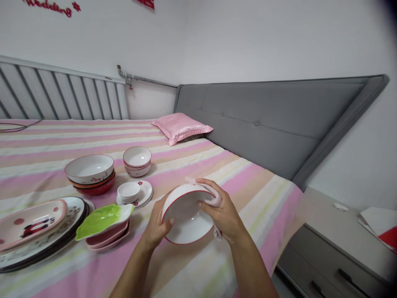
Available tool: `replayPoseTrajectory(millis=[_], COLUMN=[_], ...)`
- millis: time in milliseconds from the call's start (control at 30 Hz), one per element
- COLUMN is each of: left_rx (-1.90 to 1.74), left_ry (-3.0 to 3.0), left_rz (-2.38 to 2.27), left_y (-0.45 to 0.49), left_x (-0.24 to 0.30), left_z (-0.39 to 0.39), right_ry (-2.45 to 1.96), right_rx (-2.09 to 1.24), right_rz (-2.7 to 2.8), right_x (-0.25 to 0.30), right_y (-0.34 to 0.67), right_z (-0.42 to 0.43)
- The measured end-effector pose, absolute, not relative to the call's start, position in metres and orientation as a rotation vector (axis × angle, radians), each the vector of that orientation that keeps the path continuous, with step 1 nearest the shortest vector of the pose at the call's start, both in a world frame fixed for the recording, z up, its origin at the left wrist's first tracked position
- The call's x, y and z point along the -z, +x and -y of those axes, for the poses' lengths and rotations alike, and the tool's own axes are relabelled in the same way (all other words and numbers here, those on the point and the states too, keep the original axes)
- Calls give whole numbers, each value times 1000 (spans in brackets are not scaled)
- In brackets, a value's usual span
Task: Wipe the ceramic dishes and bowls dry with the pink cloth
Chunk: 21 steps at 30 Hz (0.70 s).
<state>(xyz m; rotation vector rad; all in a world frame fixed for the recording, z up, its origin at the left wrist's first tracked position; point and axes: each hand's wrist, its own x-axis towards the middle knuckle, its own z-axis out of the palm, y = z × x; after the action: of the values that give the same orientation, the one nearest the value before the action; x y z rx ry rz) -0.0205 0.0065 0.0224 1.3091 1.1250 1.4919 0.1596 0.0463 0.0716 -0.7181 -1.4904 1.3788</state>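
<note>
A white bowl with a red rim (185, 219) is tilted toward me above the striped bed. My left hand (156, 227) grips its left edge, thumb on the inside. My right hand (223, 211) is closed on a pale pink cloth (214, 199) and presses it against the bowl's upper right rim. A bit of the cloth hangs below that hand.
On the bed (248, 186) at left lie a green leaf-shaped dish (102, 217) on pink plates, stacked large plates (37, 231), stacked bowls (89, 171), two small bowls (137, 160) and small saucers (134, 192). A pink pillow (180, 127) lies by the grey headboard (263, 120). A grey nightstand (335, 248) is at right.
</note>
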Motion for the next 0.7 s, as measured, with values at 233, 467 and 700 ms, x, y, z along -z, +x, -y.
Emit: replayPoseTrajectory(millis=[233,467,700], left_rx=[-1333,-1053,-925], left_ry=[1896,1998,1872], left_rz=[-1127,-1365,-1604], left_y=[-24,-15,-3], left_x=[-43,-51,-42], left_z=[0,3,0], right_ry=[-703,-676,-829], right_rx=[-1263,-1103,-796], right_rz=[1808,2019,2224], right_x=[-75,-67,-60], right_y=[166,166,158], right_z=[-45,-48,-48])
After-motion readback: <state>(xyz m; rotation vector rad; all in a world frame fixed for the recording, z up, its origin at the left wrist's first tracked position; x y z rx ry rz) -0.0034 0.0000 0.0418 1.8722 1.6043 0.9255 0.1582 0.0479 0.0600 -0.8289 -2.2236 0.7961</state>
